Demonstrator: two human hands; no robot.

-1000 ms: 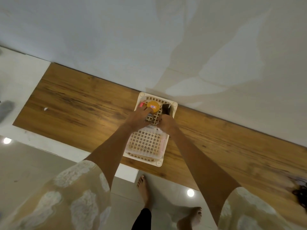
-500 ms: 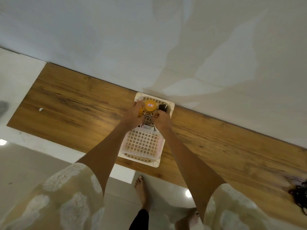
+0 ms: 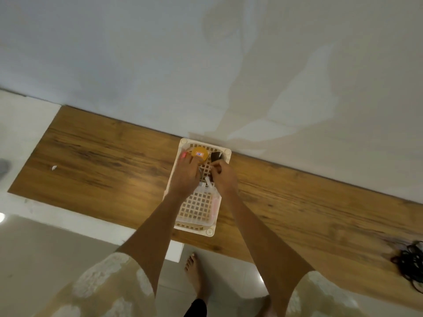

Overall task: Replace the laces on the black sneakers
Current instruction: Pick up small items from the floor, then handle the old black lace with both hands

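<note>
The left hand (image 3: 185, 177) reaches into the far end of a cream lattice basket (image 3: 211, 231); its fingers lie fairly straight and close together, their tips touching the near side of a round orange container (image 3: 199, 154) that sits in the basket's far left corner. The right hand (image 3: 225, 179) is beside it over the far right part of the basket, fingers curled inward, and whether they pinch anything I cannot tell; a small dark object (image 3: 215, 156) stands just beyond its fingertips in the far right corner. Between the two wrists a pale, clear plastic piece (image 3: 208, 182) sticks up from the basket. The basket rests on a long wooden worktop (image 3: 103, 161), its far end close to the back edge by the white wall (image 3: 160, 65) and its near end close to the front edge, about midway along. A small white scrap (image 3: 54, 167) lies near the worktop's left end. A tangle of black laces (image 3: 410, 261) lies at the far right end of the worktop, well apart from both hands. The sneakers do not show.
</note>
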